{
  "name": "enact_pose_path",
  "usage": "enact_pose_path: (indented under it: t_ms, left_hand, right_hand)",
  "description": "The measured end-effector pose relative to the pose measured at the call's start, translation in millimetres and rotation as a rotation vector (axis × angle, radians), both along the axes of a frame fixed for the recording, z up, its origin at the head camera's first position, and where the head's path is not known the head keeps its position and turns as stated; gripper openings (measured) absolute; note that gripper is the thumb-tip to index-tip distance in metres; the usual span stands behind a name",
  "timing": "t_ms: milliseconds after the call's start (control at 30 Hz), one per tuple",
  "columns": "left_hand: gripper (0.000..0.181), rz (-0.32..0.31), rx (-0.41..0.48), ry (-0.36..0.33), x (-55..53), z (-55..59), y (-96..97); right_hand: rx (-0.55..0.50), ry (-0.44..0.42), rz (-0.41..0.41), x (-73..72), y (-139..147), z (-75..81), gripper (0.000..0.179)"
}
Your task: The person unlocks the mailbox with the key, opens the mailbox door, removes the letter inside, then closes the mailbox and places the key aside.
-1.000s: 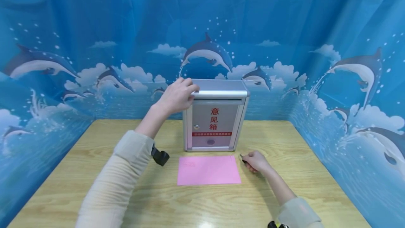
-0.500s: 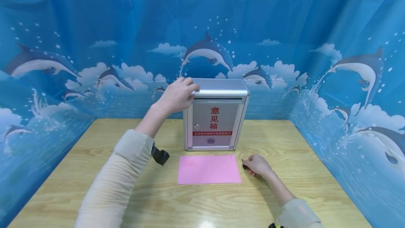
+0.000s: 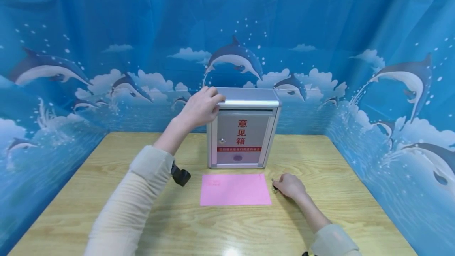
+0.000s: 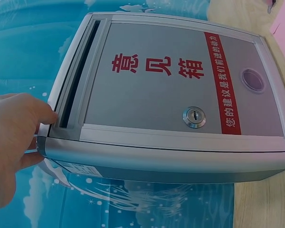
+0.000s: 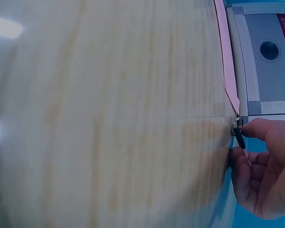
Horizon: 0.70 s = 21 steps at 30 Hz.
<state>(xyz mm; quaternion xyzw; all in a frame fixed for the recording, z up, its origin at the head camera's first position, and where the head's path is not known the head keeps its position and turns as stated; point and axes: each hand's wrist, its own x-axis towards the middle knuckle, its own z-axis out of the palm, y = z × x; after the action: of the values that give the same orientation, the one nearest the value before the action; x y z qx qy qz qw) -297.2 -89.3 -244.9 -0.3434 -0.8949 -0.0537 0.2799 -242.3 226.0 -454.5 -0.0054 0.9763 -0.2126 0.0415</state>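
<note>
A silver suggestion box [image 3: 241, 137] with red characters and a keyhole lock [image 4: 194, 117] stands upright on the table. My left hand [image 3: 200, 108] grips its top left corner; in the left wrist view a fingertip lies at the front edge beside the slot [image 4: 80, 71]. The pink envelope [image 3: 235, 189] lies flat in front of the box. Just right of it, my right hand [image 3: 290, 186] pinches a small key with a black head [image 5: 239, 134] at its fingertips, low over the table. The fingers partly cover the key.
The wooden table [image 3: 170, 224] reaches back to a blue dolphin-print curtain [image 3: 160, 19] that stands behind and at both sides. A black wrist camera [image 3: 180, 176] hangs under the left forearm.
My right hand has shifted slightly toward me and right, and the key has turned a little at its fingertips. My left hand stays on the box; box and envelope have not moved.
</note>
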Motion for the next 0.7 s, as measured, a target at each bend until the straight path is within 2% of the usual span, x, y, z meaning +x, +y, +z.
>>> enact_pose_path:
  t_ms: [233,433,567,700]
  left_hand:
    - [0.025,-0.033,0.022,0.019,0.4,-4.5,-2.0]
    - [0.038,-0.07,0.048,0.121,-2.0,-13.6,-6.5]
    - [0.047,-0.028,0.127,0.141,-0.9,-22.3,-12.5]
    - [0.048,0.057,0.207,0.131,3.5,-32.8,-21.5]
  right_hand:
    - [0.029,0.005,-0.007,-1.2,0,0.8,0.037]
    - [0.05,0.003,-0.013,0.3,3,5.3,0.031]
    - [0.058,0.013,-0.011,0.4,5,9.8,0.028]
    - [0.045,0.031,-0.01,-0.2,7,14.7,0.03]
